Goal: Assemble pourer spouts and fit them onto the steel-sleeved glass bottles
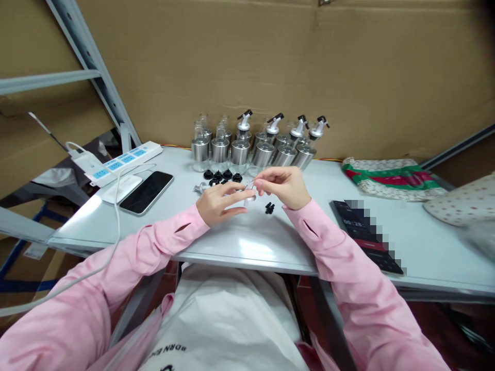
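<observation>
Over the table's middle, my left hand (pixel 222 202) holds a small silver-white pourer spout (pixel 250 199) between thumb and fingers. At the spout's upper end my right hand (pixel 285 186) pinches, its thumb and fingertip together; whatever lies between them is too small to make out. Several black ribbed stoppers (pixel 227 174) stand on the table just beyond my left hand. Beside that hand lies another silver-white spout piece (pixel 200 188), partly covered. Below my right hand sits a little cluster of small black parts (pixel 269 207).
Steel-and-glass bottles (pixel 264 153) stand in rows at the back; several carry pourers with black levers (pixel 275 122). To the left are a phone (pixel 147 192), a power strip (pixel 126 163) and a white cable (pixel 117 216). A dark phone (pixel 361 232) and patterned cloth (pixel 390 178) lie right.
</observation>
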The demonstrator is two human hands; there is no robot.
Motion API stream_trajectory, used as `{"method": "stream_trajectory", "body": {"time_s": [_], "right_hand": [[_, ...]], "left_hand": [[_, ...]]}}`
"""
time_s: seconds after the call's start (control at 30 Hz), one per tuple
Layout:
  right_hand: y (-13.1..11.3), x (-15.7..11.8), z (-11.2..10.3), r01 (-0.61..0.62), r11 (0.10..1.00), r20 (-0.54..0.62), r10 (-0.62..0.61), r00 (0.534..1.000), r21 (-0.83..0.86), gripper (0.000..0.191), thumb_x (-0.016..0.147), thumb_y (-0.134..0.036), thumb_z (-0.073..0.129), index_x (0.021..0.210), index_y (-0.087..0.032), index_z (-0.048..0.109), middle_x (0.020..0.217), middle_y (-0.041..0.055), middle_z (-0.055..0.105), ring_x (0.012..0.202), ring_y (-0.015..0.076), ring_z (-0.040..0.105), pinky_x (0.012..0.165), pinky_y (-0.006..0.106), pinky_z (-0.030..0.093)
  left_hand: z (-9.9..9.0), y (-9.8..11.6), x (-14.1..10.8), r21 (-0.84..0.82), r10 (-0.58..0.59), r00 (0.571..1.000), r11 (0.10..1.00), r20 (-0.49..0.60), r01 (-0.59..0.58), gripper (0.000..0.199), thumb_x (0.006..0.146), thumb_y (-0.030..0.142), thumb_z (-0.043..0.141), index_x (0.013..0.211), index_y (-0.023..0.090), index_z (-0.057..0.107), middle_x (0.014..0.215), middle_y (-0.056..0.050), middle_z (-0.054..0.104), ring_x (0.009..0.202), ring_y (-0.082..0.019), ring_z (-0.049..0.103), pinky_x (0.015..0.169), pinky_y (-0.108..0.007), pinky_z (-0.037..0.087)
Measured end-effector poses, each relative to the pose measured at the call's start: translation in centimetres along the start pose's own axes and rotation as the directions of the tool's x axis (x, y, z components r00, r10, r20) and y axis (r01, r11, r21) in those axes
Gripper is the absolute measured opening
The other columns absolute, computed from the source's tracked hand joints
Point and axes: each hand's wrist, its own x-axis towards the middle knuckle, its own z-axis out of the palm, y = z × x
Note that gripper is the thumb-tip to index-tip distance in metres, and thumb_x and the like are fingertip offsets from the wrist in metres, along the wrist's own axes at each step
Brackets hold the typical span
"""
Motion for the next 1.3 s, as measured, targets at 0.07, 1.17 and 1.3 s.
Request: {"method": "stream_trajectory", "body": {"time_s": [0.07, 1.17, 1.3], "right_hand": [[0.0, 0.0, 0.1, -0.008, 1.000, 0.015, 0.008, 1.000, -0.005, 0.032, 0.059, -0.043, 0.072, 0.062, -0.013, 0.065, 0.047, -0.0002, 0.058, 0.041, 0.0079, 0.051, 0.041, 0.020, 0.041], [5.3, 1.1, -6.4, -0.036, 0.730, 0.367, 0.386, 0.846, -0.683, 0.013, 0.064, -0.022, 0.063, 0.068, -0.014, 0.073, 0.050, 0.0004, 0.064, 0.040, 0.0075, 0.050, 0.045, 0.019, 0.041], [4.9, 1.1, -5.9, 0.041, 0.693, 0.363, 0.326, 0.873, -0.720, 0.011, 0.065, -0.019, 0.062, 0.067, -0.015, 0.073, 0.057, 0.0013, 0.067, 0.050, 0.0099, 0.055, 0.054, 0.021, 0.043]], "left_hand": [[0.1, 0.0, 0.0, 0.045, 0.010, 1.000, 0.999, -0.001, -0.010, 0.031, 0.081, 0.034, 0.057, 0.108, 0.018, 0.055, 0.092, -0.005, 0.063, 0.071, -0.010, 0.060, 0.064, -0.021, 0.048], [-0.4, -0.2, -0.8, -0.014, 0.168, 0.975, 0.986, 0.148, -0.168, 0.027, 0.087, 0.033, 0.048, 0.106, 0.017, 0.056, 0.085, -0.007, 0.065, 0.072, -0.012, 0.060, 0.068, -0.025, 0.046], [-0.5, -0.3, -0.9, -0.017, 0.160, 0.976, 0.987, 0.148, -0.159, 0.028, 0.086, 0.033, 0.049, 0.108, 0.017, 0.055, 0.086, -0.007, 0.065, 0.074, -0.013, 0.060, 0.068, -0.025, 0.046]]}}
